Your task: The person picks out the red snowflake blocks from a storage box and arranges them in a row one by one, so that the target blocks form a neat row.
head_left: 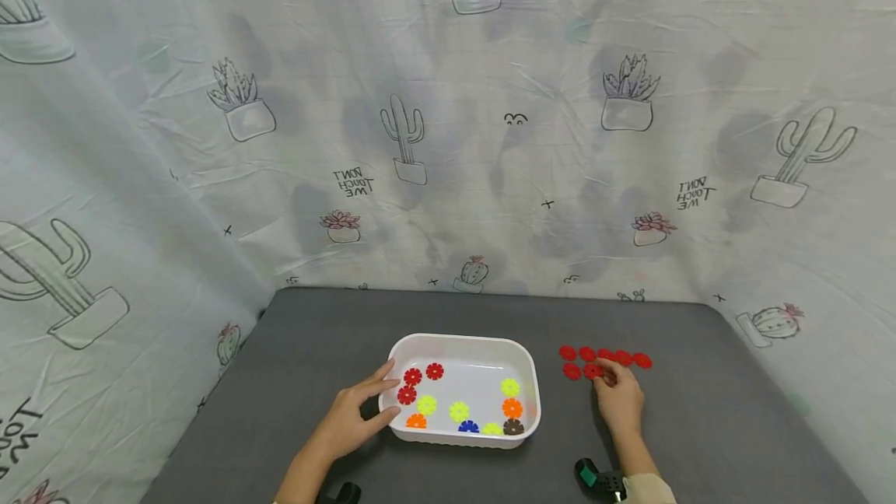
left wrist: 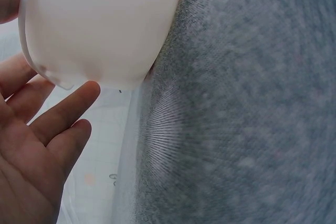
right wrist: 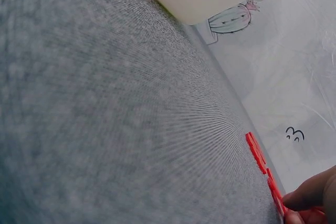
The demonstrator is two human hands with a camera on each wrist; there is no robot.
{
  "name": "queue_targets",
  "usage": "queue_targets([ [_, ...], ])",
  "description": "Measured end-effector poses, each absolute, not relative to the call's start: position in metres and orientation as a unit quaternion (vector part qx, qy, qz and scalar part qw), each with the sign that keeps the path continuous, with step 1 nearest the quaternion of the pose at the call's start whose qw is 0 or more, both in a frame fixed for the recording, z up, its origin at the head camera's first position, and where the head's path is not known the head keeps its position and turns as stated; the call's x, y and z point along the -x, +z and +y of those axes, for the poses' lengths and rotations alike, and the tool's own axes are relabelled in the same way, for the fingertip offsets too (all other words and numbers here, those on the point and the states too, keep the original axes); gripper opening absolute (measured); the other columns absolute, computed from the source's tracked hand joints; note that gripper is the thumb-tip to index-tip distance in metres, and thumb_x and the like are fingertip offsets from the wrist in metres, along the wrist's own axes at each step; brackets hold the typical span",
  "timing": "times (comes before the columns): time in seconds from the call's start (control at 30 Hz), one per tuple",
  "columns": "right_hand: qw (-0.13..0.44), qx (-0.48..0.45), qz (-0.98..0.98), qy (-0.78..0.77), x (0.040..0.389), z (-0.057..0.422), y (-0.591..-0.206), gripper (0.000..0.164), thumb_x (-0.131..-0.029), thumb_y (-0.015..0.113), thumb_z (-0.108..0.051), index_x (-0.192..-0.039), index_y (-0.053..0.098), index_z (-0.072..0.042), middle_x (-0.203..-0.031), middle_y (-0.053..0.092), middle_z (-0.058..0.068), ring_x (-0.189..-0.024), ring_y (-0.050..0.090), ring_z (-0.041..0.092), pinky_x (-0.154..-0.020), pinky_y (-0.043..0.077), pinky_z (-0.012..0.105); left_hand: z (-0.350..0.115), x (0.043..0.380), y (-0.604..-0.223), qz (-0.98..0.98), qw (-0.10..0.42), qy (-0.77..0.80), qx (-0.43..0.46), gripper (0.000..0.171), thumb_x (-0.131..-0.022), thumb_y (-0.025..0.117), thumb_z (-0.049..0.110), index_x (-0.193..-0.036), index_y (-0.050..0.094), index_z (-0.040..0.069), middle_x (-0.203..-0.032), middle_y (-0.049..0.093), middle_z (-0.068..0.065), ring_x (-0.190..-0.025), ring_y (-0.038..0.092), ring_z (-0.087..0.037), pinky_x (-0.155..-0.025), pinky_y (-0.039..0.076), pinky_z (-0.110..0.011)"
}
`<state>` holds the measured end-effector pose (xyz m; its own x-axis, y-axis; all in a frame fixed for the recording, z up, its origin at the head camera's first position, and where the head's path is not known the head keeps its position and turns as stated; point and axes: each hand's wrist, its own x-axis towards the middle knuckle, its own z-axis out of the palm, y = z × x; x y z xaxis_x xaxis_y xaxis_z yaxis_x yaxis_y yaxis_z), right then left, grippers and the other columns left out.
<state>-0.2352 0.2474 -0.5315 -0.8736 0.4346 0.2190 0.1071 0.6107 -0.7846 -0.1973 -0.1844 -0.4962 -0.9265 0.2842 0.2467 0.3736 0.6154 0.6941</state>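
My left hand (head_left: 352,418) rests at the left end of a white plastic tray (head_left: 458,343), thumb and fingers spread over its rim. In the left wrist view the fingers (left wrist: 73,108) look straight against the tray wall (left wrist: 100,30). Off to the tray's right, my right hand (head_left: 620,399) pinches the edge of a red notched disc (head_left: 591,371) with thumb and index finger, low at the table. Beside it lies another red disc (head_left: 572,372), and behind them runs a row of several red discs (head_left: 568,352).
Inside the tray lie red discs (head_left: 435,371), yellow discs (head_left: 459,411), orange discs (head_left: 512,408), a blue disc (head_left: 468,427) and a brown disc (head_left: 513,427). Everything stands on a grey table (head_left: 336,317). A printed cloth (head_left: 448,177) hangs behind and beside it.
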Motion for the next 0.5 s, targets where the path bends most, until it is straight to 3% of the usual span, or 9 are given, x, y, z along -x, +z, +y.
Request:
queue_targets([
  [0.13,0.192,0.167,-0.866,0.43,0.234,0.2465,-0.5306,0.033,-0.085,0.058,-0.002,-0.117,0.062,0.004,-0.117,0.059,0.026,-0.103,0.059,0.04,-0.086,0.048,0.049,-0.185,0.1981,-0.4976,-0.9,0.065,-0.389,0.185,0.043,-0.082,0.072,0.033,-0.12,0.067,0.014,-0.144,0.048,0.001,-0.127,0.051,-0.022,-0.1,0.044,-0.052],
  [0.3,0.189,0.179,-0.851,0.457,0.233,0.2455,-0.529,0.035,-0.087,0.058,-0.004,-0.121,0.059,0.004,-0.123,0.056,0.029,-0.109,0.056,0.042,-0.09,0.046,0.051,-0.185,0.1985,-0.4985,-0.902,0.063,-0.386,0.183,0.043,-0.082,0.072,0.034,-0.121,0.067,0.015,-0.144,0.047,0.001,-0.127,0.051,-0.021,-0.1,0.043,-0.052],
  [0.37,0.193,0.179,-0.847,0.463,0.2328,0.2452,-0.5286,0.036,-0.087,0.059,-0.005,-0.122,0.059,0.004,-0.123,0.058,0.028,-0.109,0.057,0.041,-0.089,0.048,0.046,-0.1848,0.1984,-0.4985,-0.902,0.06,-0.387,0.181,0.044,-0.082,0.072,0.034,-0.121,0.066,0.015,-0.144,0.047,0.001,-0.128,0.05,-0.022,-0.1,0.043,-0.052],
  [0.5,0.202,0.169,-0.837,0.48,0.2324,0.245,-0.5282,0.037,-0.087,0.063,-0.006,-0.123,0.059,0.002,-0.123,0.06,0.025,-0.11,0.058,0.038,-0.08,0.044,0.012,-0.1846,0.1979,-0.4983,-0.901,0.054,-0.391,0.179,0.044,-0.082,0.072,0.033,-0.122,0.066,0.014,-0.144,0.047,0.001,-0.129,0.049,-0.022,-0.101,0.041,-0.053],
])
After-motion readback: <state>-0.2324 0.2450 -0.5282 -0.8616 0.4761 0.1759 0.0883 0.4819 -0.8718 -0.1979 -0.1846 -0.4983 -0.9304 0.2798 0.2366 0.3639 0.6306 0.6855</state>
